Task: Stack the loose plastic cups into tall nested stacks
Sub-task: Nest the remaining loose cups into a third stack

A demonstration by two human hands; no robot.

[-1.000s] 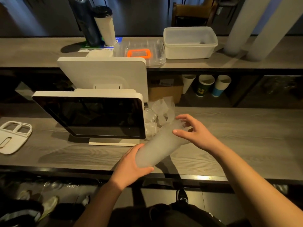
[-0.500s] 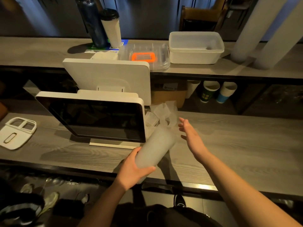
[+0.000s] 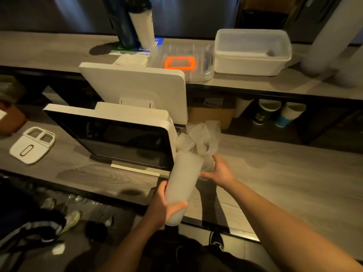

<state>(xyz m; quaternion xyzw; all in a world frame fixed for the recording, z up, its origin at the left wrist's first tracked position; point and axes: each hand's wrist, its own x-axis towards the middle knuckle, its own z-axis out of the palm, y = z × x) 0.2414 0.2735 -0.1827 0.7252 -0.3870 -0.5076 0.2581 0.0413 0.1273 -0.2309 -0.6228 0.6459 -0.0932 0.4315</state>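
A long grey wooden worktop (image 3: 284, 183) runs from side to side, and a higher grey wooden shelf (image 3: 49, 50) sits behind it. A white screen on a stand (image 3: 110, 134) stands on the worktop, left of the middle, with a second white screen (image 3: 135, 89) back to back behind it. On the shelf, toward its right end, sits a white plastic tub (image 3: 252, 53), and a clear lid with an orange ring (image 3: 180, 62) lies just beside its left side. A flat white plastic holder (image 3: 32, 145) lies near the left end of the worktop. The tall cloudy stack of plastic cups (image 3: 183, 185) leans over the front edge of the worktop, just beside the screen's right edge. The left hand (image 3: 163, 208) grips the stack near its bottom, with fingers and thumb curled around it. The right hand (image 3: 219, 170) is spread out flat by the top of the stack, and it holds nothing. Loose clear plastic cups (image 3: 198, 138) lie in a small pile just behind the stack.
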